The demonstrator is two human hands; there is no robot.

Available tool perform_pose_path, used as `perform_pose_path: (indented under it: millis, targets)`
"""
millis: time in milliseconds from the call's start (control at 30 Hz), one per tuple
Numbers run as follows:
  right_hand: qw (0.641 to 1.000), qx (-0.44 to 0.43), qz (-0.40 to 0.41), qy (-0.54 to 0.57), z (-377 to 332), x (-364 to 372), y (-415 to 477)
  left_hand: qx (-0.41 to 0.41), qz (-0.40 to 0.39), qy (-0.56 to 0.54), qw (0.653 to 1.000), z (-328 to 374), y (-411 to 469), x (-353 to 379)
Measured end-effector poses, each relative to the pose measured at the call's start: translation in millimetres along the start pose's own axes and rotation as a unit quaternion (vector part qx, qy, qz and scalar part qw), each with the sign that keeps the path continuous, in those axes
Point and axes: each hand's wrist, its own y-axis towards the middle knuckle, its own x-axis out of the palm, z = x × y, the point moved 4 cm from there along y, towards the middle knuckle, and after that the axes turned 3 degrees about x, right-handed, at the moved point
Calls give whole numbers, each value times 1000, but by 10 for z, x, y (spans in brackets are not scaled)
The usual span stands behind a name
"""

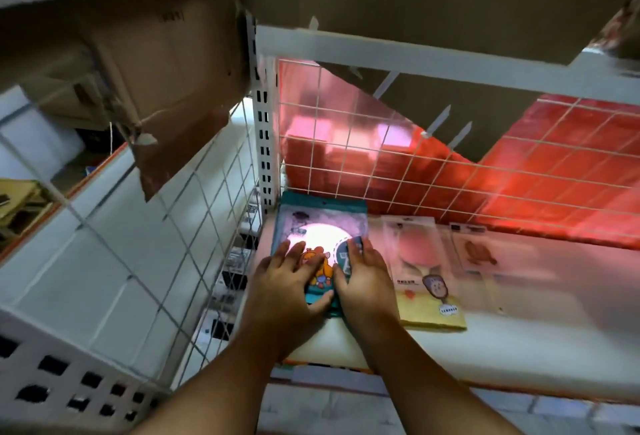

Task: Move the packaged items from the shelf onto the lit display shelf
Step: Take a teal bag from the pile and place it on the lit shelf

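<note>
A teal packaged item (322, 226) with a cartoon bear lies flat at the left end of the lit white shelf (519, 348). Both my hands rest on its near half. My left hand (285, 282) lies on its left side with fingers spread and straight, thumb along the near edge. My right hand (363, 278) presses its right side, fingers laid flat. To the right lie a yellow-bottomed clear package (422, 271) with a pink round item and a further clear package (479, 254) with a brown figure.
A white wire grid (450, 171) backs the shelf, with red packs (561, 185) behind it. A perforated white upright (263, 143) and another wire panel (194, 226) stand at the left. Torn cardboard (166, 81) hangs overhead. The shelf's right part holds nothing.
</note>
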Motion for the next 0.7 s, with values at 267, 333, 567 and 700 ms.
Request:
perform_pose_path:
  millis: [267,333,567,700]
  targets:
    - [999,-3,-17,-44,13,28,16,-8,-1,-2,1000,-13,52,79]
    - [999,-10,-19,-46,24,35,54,-13,-5,2,1000,-16,61,82]
    - [999,-21,-20,-16,83,65,65,-21,-21,26,999,-1,68,101]
    - [999,-31,-19,8,78,49,54,-20,-7,27,999,-17,60,71]
